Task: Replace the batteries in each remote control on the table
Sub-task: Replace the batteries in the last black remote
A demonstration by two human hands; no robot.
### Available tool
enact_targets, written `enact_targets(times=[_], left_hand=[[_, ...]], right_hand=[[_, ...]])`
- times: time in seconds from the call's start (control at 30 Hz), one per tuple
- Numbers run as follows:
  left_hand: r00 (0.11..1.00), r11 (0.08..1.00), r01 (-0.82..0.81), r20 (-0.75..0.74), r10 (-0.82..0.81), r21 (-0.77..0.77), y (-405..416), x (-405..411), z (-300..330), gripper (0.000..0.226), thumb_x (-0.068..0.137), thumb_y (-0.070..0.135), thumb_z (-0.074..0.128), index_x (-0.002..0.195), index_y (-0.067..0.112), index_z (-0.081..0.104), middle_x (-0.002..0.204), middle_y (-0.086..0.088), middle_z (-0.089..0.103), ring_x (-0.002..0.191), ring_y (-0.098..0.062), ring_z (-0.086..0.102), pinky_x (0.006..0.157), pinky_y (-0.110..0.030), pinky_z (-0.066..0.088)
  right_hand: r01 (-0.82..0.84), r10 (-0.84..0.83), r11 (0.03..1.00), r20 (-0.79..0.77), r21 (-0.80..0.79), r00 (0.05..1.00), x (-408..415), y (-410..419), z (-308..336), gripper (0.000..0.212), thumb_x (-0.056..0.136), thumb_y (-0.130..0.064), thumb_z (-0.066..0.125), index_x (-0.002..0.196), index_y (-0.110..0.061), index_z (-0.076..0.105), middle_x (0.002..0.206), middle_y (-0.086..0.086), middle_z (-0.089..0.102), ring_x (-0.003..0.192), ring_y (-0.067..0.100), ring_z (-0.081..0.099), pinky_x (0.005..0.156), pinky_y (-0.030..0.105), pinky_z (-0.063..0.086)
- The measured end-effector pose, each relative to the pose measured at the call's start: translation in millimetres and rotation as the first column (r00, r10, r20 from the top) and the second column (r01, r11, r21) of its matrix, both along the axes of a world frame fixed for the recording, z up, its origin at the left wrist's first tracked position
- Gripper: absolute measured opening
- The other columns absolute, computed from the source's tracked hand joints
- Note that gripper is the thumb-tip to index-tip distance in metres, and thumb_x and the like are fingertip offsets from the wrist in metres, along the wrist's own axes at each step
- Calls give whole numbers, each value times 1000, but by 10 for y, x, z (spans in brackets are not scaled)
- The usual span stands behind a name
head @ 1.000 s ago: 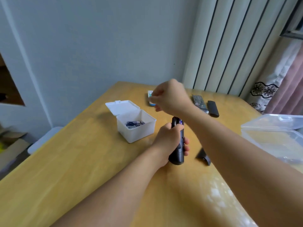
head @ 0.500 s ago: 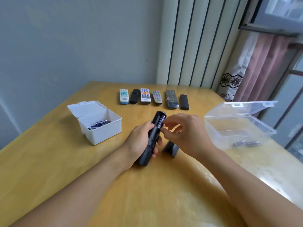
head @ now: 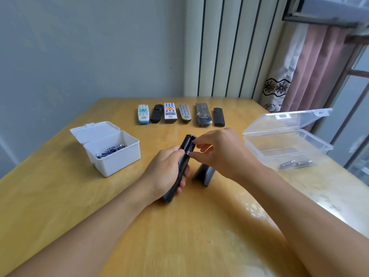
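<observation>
My left hand grips a black remote with its back up and its battery bay uncovered. A dark battery lies in the bay. My right hand pinches that battery with thumb and fingertips. The remote's black cover lies on the table just right of it. A white box on the left holds several dark batteries. A clear box on the right holds two grey batteries.
Several remotes lie in a row at the far side of the wooden table: a white and blue one, a black one, a white and orange one, a grey one, a dark one, a small black one.
My right hand came back from the far left of the table to the remote and now pinches a battery in its bay. The camera swung right.
</observation>
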State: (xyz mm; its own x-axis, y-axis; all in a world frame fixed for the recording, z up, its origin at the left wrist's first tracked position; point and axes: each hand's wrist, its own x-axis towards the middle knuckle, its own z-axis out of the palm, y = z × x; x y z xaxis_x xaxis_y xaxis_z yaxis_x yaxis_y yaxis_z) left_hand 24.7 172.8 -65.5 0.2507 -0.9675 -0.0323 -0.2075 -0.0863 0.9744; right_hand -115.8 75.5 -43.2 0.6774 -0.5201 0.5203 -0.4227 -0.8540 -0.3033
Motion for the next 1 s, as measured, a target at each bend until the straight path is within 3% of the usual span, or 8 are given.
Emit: enact_targets(times=[0.23,0.37,0.53,0.87,1.0], left_hand=[[995,1000,13,103,-12,-9,15,-38,20,32,108,25,32,103,8,59,71,-10,58,54,-21,53,47,-32,44],[989,1000,12,145,-12,-5,18,-55,35,33,108,26,31,101,9,59,71,-10,59,55,-21,53,48,-33,45],[994,1000,4,112,-5,6,21,-51,42,33,108,26,33,91,11,56,70,-9,58,54,-21,52,48,-32,43],[995,1000,-2,104,0,12,18,-53,47,35,108,28,32,95,8,58,67,-8,58,54,-21,53,47,-32,44],[998,1000,-7,66,7,13,17,-52,37,35,108,28,33,92,10,58,68,-9,58,55,-22,53,48,-32,45]], right_hand=[[25,-26,1000,-97,-7,995,-58,11,97,29,86,-42,76,87,-13,76,78,1,72,75,20,68,73,38,57],[14,-15,1000,-82,-19,997,-77,67,111,21,87,-39,76,98,-22,77,79,-9,67,76,12,67,73,33,57],[-11,10,1000,-43,-23,999,-39,97,51,9,85,-26,73,91,-20,77,73,-8,68,68,16,66,66,34,56],[21,-21,1000,-29,-5,999,20,124,-34,18,83,-31,66,98,-20,69,76,-7,67,69,15,62,64,38,56],[31,-31,999,1,-22,1000,31,95,-62,16,83,-19,62,96,-19,70,69,-4,67,63,19,60,60,37,55]])
